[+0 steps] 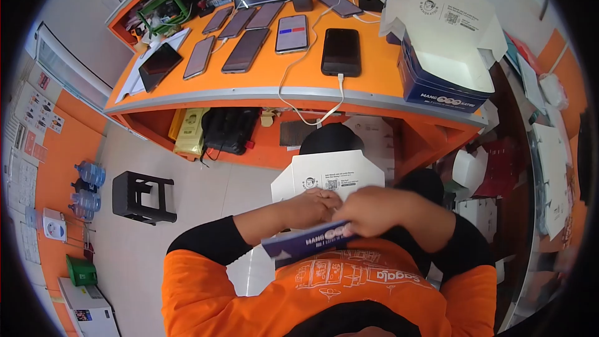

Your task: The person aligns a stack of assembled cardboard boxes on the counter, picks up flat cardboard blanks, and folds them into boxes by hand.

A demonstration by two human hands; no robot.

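Item: one part-folded carton [309, 243], navy and white, before the person's orange shirt [368, 271], near the orange desk [212, 85]. Right hand [373, 212]: curled tight over its navy wall. Left hand [317, 205]: fingers bent against it; grip cannot be told. On desk: second carton [446, 97], lid raised; black phone [341, 51], cabled.

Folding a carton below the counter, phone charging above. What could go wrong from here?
1. The charging cable loops past the front of the counter; a snag might drag the black phone.
2. The open box sits near the counter's edge; a bump might tip it off.
3. The left hand and right hand crowd the carton; a panel might crease.
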